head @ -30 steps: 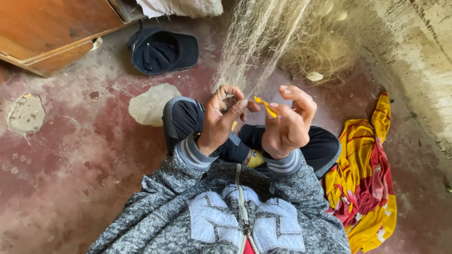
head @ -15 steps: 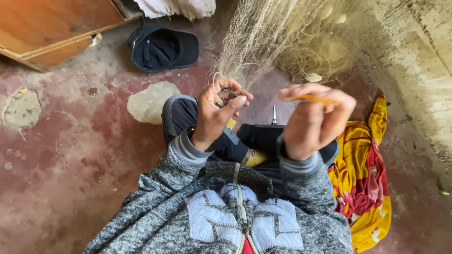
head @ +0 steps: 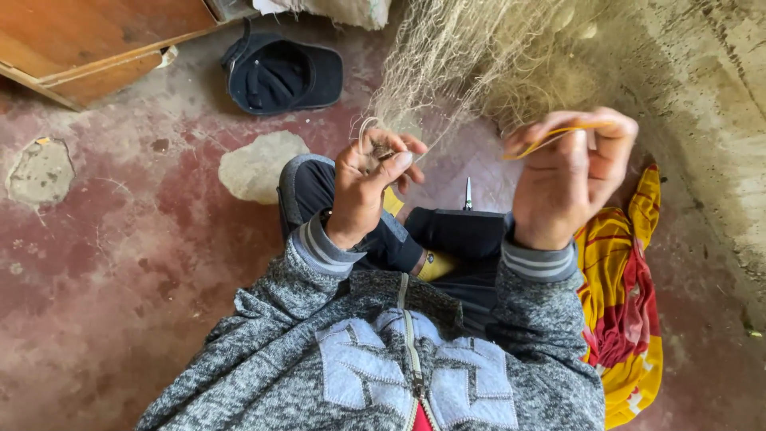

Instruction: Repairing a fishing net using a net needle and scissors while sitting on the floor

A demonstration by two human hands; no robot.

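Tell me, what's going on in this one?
A person sits on a worn red floor, working on a pale fishing net that hangs in front of them. The left hand pinches a bit of the net; the right hand holds a thin yellow netting needle off to the side. A dark cap and a yellow-red cloth lie nearby.

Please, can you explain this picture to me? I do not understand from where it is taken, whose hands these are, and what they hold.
The camera sits on a person's head and looks down, so you see that person's own grey jacket, legs and two bare hands. The person sits on a worn red floor. The left hand pinches a pale net that hangs in front. The right hand holds a thin yellow tool. On the floor lie a dark cap, a yellow and red cloth and, near the knees, what look like small scissors.
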